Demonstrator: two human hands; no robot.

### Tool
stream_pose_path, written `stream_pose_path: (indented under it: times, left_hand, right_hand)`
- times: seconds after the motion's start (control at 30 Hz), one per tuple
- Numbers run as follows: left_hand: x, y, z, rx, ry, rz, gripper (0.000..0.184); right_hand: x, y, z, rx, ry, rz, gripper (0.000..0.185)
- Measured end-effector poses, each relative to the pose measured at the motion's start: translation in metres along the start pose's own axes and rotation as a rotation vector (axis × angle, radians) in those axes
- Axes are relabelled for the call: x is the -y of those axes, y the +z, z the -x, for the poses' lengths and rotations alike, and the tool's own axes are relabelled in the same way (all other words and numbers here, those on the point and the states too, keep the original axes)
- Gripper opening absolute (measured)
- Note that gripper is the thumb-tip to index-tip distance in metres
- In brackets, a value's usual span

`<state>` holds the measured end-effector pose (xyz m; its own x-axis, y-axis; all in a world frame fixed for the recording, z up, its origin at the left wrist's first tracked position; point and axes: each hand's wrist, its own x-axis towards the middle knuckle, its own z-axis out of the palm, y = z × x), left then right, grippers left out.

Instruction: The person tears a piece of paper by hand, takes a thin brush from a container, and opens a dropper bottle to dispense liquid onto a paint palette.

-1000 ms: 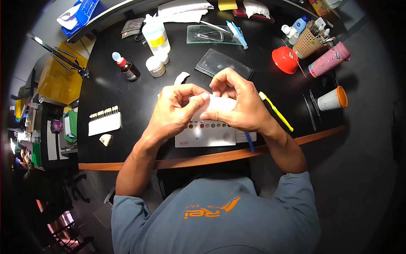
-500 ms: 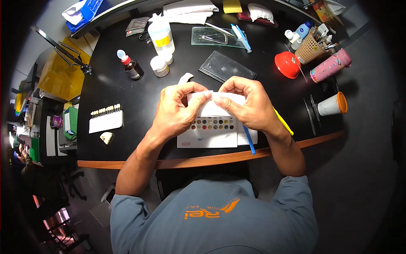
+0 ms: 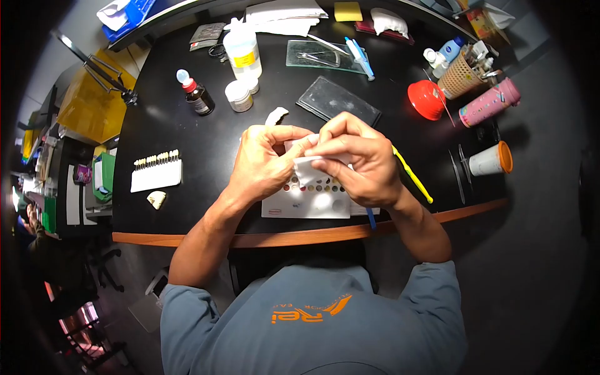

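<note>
My left hand (image 3: 264, 164) and my right hand (image 3: 370, 167) meet above a white palette card (image 3: 309, 210) with rows of coloured wells. Between them is a small folded white tissue (image 3: 308, 173), pinched in the fingertips of both hands. Fingers cover part of the tissue and the upper part of the palette. Under my right hand, the end of a blue-handled tool (image 3: 371, 219) sticks out toward the table edge. A yellow-handled tool (image 3: 414, 178) lies just right of that hand.
Beyond my hands lies a black flat case (image 3: 338, 100). Jars (image 3: 239, 96), a dropper bottle (image 3: 197, 97) and a clear bottle (image 3: 242, 53) stand back left. A tooth shade guide (image 3: 156, 175) sits left; a red bowl (image 3: 427, 100), pink flask (image 3: 489, 103) and tweezers (image 3: 464, 164) are right.
The tissue, spread wider before, is now folded smaller. My right hand has turned and its fingers have moved left across the tissue; my left hand stays nearly in place.
</note>
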<state>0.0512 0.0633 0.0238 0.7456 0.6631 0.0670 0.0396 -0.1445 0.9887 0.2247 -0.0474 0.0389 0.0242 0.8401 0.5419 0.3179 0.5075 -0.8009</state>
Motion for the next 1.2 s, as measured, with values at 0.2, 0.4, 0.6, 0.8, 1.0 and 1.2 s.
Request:
stream_pose_path:
  times: [0.2,0.4,0.6,0.8,1.0,1.2]
  left_hand:
    - [-0.004,-0.001,0.001,0.088,-0.048,0.27,0.023]
    - [-0.006,-0.001,0.002,0.077,-0.011,0.111,0.022]
    - [-0.012,0.004,0.004,-0.074,0.022,-0.157,0.02]
    - [-0.002,0.002,-0.004,-0.211,0.065,-0.019,0.016]
    - [-0.001,0.005,-0.003,-0.014,0.146,0.093,0.019]
    - [0.001,0.005,0.0,0.093,0.179,0.206,0.024]
  right_hand:
    - [-0.016,0.011,0.004,-0.206,0.164,-0.05,0.02]
    - [-0.014,0.01,0.003,-0.252,0.183,-0.076,0.018]
    - [-0.006,0.0,0.002,-0.098,-0.184,0.443,0.015]
    - [0.019,0.011,0.008,0.19,-0.332,-0.068,0.025]
    - [-0.002,-0.006,0.001,-0.085,-0.182,0.163,0.026]
    - [-0.022,0.004,-0.001,-0.252,-0.034,-0.081,0.017]
